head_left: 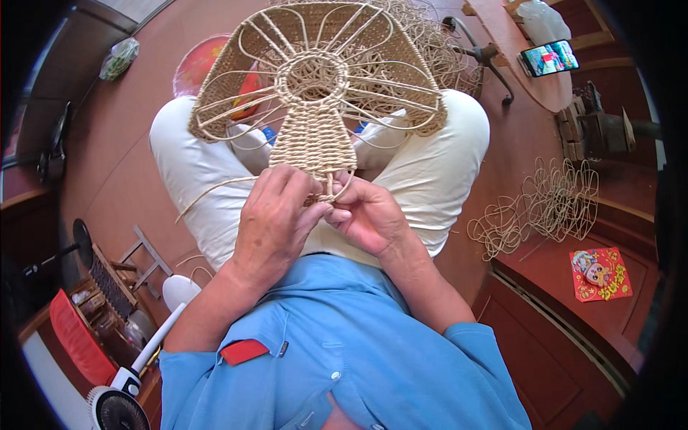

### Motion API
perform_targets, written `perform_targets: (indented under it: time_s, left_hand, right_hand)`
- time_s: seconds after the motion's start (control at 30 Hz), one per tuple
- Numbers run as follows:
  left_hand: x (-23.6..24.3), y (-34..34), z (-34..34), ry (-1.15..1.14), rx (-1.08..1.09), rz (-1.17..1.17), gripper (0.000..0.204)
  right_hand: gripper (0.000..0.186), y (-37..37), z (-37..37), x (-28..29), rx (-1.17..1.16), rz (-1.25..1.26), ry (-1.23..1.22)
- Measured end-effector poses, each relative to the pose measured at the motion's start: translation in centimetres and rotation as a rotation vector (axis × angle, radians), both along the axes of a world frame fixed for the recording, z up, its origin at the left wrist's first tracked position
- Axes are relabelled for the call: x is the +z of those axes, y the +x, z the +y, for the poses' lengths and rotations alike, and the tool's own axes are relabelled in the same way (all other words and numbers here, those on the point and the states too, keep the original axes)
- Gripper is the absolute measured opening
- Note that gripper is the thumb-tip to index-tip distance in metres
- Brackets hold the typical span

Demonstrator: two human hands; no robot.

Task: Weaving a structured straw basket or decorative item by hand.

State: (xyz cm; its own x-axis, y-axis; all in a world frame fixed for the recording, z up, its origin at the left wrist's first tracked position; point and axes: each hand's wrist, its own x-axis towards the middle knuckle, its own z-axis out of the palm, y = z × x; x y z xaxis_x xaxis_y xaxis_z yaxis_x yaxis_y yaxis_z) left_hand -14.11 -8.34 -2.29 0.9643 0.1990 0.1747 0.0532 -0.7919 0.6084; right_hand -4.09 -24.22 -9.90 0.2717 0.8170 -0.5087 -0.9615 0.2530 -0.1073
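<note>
A woven straw piece [312, 132], with a round ring and radiating cord loops inside a curved woven body, rests across my lap between my raised knees. At its narrow lower end, my left hand [279, 215] has curled fingers closed on the weave, the thumb against the strands. My right hand [365, 215] pinches the same end from the right, beside a short upright strand and a looped cord. A loose cord [208, 192] trails left from there across my trouser leg. My fingertips partly hide the strands they grip.
A tangled straw-cord heap [423, 50] lies beyond the piece. Cord coils [537, 208] and a red printed card [600, 274] are at right, below a propped phone [548, 57]. A small fan [118, 412], a rack [107, 287] and a red basin [190, 68] are around me.
</note>
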Motion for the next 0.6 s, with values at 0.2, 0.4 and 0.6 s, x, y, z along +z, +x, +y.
perform_targets:
  time_s: [0.2,0.4,0.6]
  left_hand:
    - [-0.2,-1.0,0.3,-0.056,-0.043,0.072,0.028]
    - [-0.5,-1.7,-0.1,0.002,0.017,-0.049,0.032]
    - [-1.0,-1.6,0.0,0.018,0.010,-0.062,0.033]
  right_hand:
    - [0.034,-1.0,-1.4,0.7,-0.096,0.246,0.176]
    - [0.036,-1.2,-0.8,0.5,-0.072,0.179,0.221]
    - [0.033,-0.9,-1.0,0.8,-0.078,0.210,0.198]
